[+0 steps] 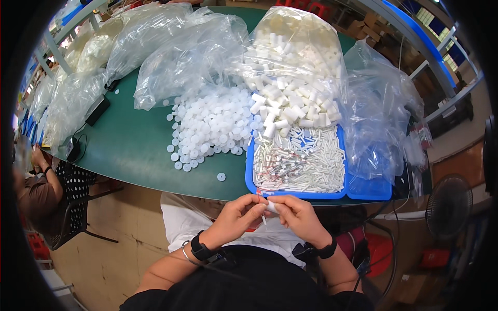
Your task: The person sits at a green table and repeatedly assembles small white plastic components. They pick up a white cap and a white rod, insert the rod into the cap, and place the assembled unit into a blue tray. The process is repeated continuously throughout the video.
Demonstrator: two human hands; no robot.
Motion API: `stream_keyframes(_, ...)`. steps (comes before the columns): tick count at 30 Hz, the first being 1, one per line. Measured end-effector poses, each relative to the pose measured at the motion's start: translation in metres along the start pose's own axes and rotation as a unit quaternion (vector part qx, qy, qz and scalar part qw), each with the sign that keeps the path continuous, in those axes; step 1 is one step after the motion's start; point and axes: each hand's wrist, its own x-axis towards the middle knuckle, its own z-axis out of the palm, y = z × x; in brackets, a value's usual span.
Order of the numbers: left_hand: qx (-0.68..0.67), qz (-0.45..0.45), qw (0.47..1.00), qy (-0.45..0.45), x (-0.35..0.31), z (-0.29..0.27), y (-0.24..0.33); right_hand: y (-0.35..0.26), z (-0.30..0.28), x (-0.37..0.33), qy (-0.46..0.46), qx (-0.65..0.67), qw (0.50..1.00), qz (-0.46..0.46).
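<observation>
Close together at the table's front edge, my two hands meet over my lap. Between the fingertips of my right hand is a short white cylinder, its far end partly hidden by the fingers. My left hand pinches against it, with a bit of red wire showing above the fingertips. A thin white stick hangs below the left fingers; how it joins the wire is hidden. Just beyond the hands, a blue tray holds many thin white sticks and a tangle of red-and-white wired pieces.
White cylinders spill from a clear bag at the tray's back. Left of it lie translucent round discs on the green table. Plastic bags line the back. Another person sits at left; a fan stands at right.
</observation>
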Motion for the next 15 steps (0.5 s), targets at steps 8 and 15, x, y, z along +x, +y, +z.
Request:
stream_keyframes(8, -0.147, -0.099, 0.984, 0.005, 0.005, -0.008, -0.007, -0.014, 0.002, -0.004, -0.038, -0.15, 0.988, -0.027)
stream_keyframes(15, -0.181, -0.149, 0.972, 0.009, 0.003, -0.001, -0.022, 0.0, 0.008, -0.011, -0.066, 0.091, 0.991, 0.074)
